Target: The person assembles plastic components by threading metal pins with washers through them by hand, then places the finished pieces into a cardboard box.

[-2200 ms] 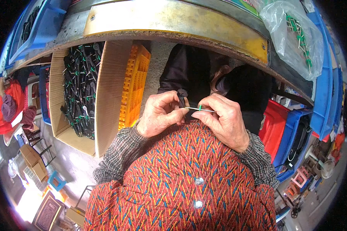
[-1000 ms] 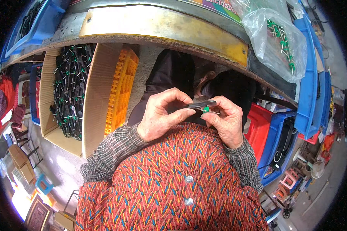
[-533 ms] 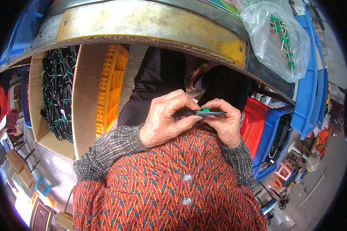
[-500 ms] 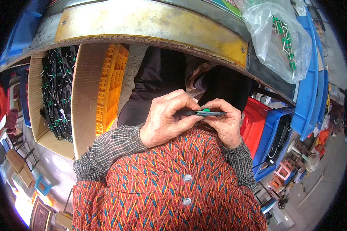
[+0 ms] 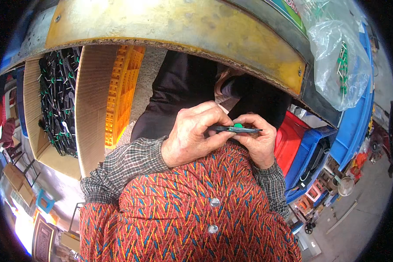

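Note:
In front of my body, my left hand (image 5: 196,133) and my right hand (image 5: 258,136) are closed on the two ends of one thin, dark plastic piece (image 5: 248,129). It is held edge-on, roughly level, and a round green knob (image 5: 238,125) stands up from its middle. Fingers and thumbs pinch it from both sides, so its ends are partly hidden. At the left, a cardboard box (image 5: 91,105) contains many black plastic pieces (image 5: 60,100) with green parts and metal pins. A clear plastic bag (image 5: 327,65) at the upper right holds green-headed pins (image 5: 343,70).
A worn metal-faced workbench edge (image 5: 174,28) curves across the top, over my knees. An orange plastic crate (image 5: 121,96) stands beside the box. On the right are a red container (image 5: 290,137), a blue bin (image 5: 298,168) with black items, and a blue tray (image 5: 351,135).
The view has shifted slightly, so the bench and bag appear moved. Both hands keep their pinch on the dark piece, and its green knob shows a little more.

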`<action>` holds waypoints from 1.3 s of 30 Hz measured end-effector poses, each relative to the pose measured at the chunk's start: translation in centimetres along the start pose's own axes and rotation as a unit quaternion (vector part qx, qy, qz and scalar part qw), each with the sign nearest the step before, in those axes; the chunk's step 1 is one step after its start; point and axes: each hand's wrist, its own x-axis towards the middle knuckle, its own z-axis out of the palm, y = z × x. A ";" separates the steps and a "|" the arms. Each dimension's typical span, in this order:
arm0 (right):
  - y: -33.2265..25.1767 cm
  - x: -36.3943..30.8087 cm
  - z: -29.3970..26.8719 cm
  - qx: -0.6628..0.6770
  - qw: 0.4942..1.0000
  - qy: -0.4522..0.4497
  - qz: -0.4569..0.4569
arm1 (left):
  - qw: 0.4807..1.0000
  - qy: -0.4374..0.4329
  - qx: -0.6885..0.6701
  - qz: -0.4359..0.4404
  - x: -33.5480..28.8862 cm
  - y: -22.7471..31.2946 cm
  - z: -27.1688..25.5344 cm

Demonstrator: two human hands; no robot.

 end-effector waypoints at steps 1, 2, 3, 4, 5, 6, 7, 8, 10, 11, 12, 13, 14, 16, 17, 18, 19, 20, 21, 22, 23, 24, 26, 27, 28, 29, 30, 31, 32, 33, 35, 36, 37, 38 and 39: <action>0.1 0.0 0.0 0.001 1.000 0.004 0.006 | 1.000 0.000 -0.001 -0.001 0.0 -0.1 0.0; 0.2 0.0 0.1 0.002 1.000 0.008 0.012 | 1.000 0.000 -0.001 -0.003 -0.1 -0.2 0.0; 0.4 0.1 0.0 0.002 1.000 0.007 0.013 | 1.000 0.000 -0.001 -0.004 -0.1 -0.2 0.0; 0.5 0.1 0.0 -0.009 1.000 0.007 0.008 | 1.000 0.001 -0.001 -0.005 -0.1 -0.2 0.0; 0.5 0.2 0.0 -0.019 1.000 0.006 0.003 | 1.000 0.001 0.005 0.000 -0.1 -0.3 -0.1; 0.5 0.2 0.0 -0.019 1.000 0.006 0.003 | 1.000 0.001 0.012 0.006 -0.1 -0.3 -0.1; 0.5 0.3 0.0 -0.036 0.999 0.008 -0.001 | 1.000 0.002 0.012 0.005 -0.1 -0.3 -0.1; 0.5 0.4 0.0 -0.053 0.999 0.010 -0.006 | 1.000 0.003 0.010 0.005 -0.1 -0.4 -0.1; 0.5 0.3 0.1 -0.047 0.999 0.013 -0.003 | 1.000 0.003 0.008 0.004 -0.1 -0.4 -0.1; 0.5 0.3 0.1 -0.042 0.999 0.015 0.000 | 1.000 0.003 0.009 0.005 -0.1 -0.4 -0.1; 0.5 0.3 0.1 -0.041 0.999 0.015 0.001 | 1.000 0.002 0.010 0.007 -0.1 -0.4 -0.1; 0.5 0.2 0.1 -0.040 0.999 0.014 0.001 | 1.000 0.002 0.009 0.006 -0.1 -0.4 -0.1; 0.5 0.2 0.1 -0.039 0.999 0.013 0.001 | 1.000 0.002 0.007 0.003 -0.1 -0.3 -0.1; 0.5 0.2 0.0 -0.047 0.999 0.006 -0.003 | 1.000 0.004 0.007 0.000 -0.2 -0.3 -0.1; 0.5 0.2 -0.1 -0.054 0.998 -0.001 -0.006 | 1.000 0.004 0.011 0.002 -0.3 -0.3 0.0; 0.5 0.2 -0.1 -0.054 0.999 -0.001 -0.007 | 1.000 0.004 0.015 0.005 -0.2 -0.3 -0.1; 0.6 0.2 -0.1 -0.048 0.999 -0.004 -0.002 | 1.000 0.003 0.015 0.005 -0.2 -0.3 0.0; 0.6 0.2 0.0 -0.042 0.999 -0.008 0.003 | 1.000 0.007 0.013 0.006 -0.2 -0.3 0.0; 0.6 0.2 -0.1 -0.042 0.999 -0.007 0.003 | 1.000 0.010 0.011 0.008 -0.2 -0.3 0.0; 0.7 0.3 -0.3 -0.057 0.998 -0.018 -0.003 | 1.000 0.010 0.011 0.008 -0.2 -0.3 0.0; 0.7 0.3 -0.4 -0.072 0.997 -0.029 -0.008 | 1.000 0.010 0.011 0.010 -0.1 -0.3 0.0; 0.7 0.4 -0.4 -0.071 0.997 -0.029 -0.009 | 1.000 0.010 0.012 0.012 -0.1 -0.3 -0.1; 0.4 0.5 -0.3 -0.085 0.996 -0.038 -0.013 | 1.000 0.009 0.014 0.013 -0.2 -0.5 -0.1; 0.5 0.5 -0.3 -0.085 0.996 -0.038 -0.014 | 1.000 0.008 0.015 0.014 -0.2 -0.5 -0.1; 0.6 0.4 -0.3 -0.080 0.996 -0.037 -0.007 | 1.000 0.008 0.015 0.014 -0.2 -0.4 -0.1; 0.7 0.4 -0.3 -0.075 0.996 -0.037 -0.001 | 1.000 0.008 0.012 0.009 -0.2 -0.4 -0.1; 0.7 0.4 -0.3 -0.075 0.996 -0.037 -0.001 | 1.000 0.009 0.009 0.004 -0.2 -0.4 -0.1; 0.7 0.3 -0.2 -0.075 0.996 -0.036 -0.005 | 1.000 0.008 0.009 0.004 -0.2 -0.4 -0.1; 0.7 0.3 -0.2 -0.075 0.996 -0.035 -0.009 | 1.000 0.010 0.008 0.005 -0.2 -0.4 0.0; 0.7 0.3 -0.2 -0.075 0.996 -0.036 -0.009 | 1.000 0.012 0.008 0.006 -0.3 -0.4 0.0; 0.7 0.4 -0.3 -0.063 0.997 -0.044 -0.004 | 1.000 0.010 0.011 0.007 -0.3 -0.4 -0.1; 0.7 0.3 -0.4 -0.063 0.997 -0.044 -0.004 | 1.000 0.008 0.014 0.008 -0.3 -0.4 -0.1; 0.8 0.3 -0.5 -0.058 0.997 -0.044 0.004 | 1.000 0.008 0.014 0.008 -0.3 -0.4 -0.1; 0.8 0.2 -0.5 -0.053 0.998 -0.045 0.013 | 1.000 0.009 0.014 0.009 -0.2 -0.3 -0.1; 0.6 0.2 -0.4 -0.052 0.998 -0.045 0.012 | 1.000 0.009 0.015 0.009 -0.2 -0.4 -0.1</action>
